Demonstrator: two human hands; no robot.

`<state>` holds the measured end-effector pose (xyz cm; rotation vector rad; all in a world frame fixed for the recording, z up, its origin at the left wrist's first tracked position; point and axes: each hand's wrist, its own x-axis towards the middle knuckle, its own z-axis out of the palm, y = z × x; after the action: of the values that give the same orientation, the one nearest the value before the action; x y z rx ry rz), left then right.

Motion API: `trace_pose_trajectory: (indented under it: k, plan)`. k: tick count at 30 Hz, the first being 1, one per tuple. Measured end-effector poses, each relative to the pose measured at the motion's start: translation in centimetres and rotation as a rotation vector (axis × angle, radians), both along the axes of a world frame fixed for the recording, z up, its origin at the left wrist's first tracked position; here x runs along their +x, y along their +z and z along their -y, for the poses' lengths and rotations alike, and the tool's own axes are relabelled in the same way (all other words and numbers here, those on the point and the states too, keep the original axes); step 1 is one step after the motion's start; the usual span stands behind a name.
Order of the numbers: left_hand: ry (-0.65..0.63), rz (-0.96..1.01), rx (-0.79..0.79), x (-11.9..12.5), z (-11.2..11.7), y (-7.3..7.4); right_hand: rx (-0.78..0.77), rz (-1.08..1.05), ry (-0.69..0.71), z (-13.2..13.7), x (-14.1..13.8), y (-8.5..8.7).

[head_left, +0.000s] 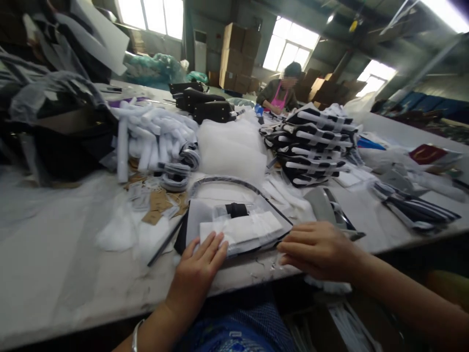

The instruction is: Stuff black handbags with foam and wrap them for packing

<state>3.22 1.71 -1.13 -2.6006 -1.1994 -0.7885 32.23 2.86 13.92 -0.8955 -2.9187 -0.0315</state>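
Note:
A flat black handbag (182, 238), largely covered by white wrapping, lies in front of me with its wrapped handle (223, 180) arched away. On it rest a folded white sheet (252, 228) and a small dark bundle (237, 210) under clear plastic. My left hand (200, 266) lies with fingers spread flat on the white sheet and the bag's near edge. At the bag's right corner, my right hand (318, 247) has its fingers curled and pressed together. What sits between those fingertips is too small to make out.
Behind the bag are stacked white foam sheets (232, 149), white rolls (150, 132) and a pile of wrapped black bags (311, 142). Brown tags (157, 205) lie left, a grey piece (322, 208) right. The table edge (256, 278) is close. Another person (280, 93) works across the table.

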Motion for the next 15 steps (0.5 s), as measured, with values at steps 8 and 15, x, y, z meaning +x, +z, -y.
trace_pose_trajectory:
  k: [8,15]
  plan:
    - [0.054,0.135,0.016,0.7,0.2,-0.4,-0.242,0.196,0.185,-12.2,-9.4,-2.6]
    - [0.074,0.184,0.041,0.9,0.0,-0.9,-0.318,0.591,0.213,-17.2,-14.0,-5.0]
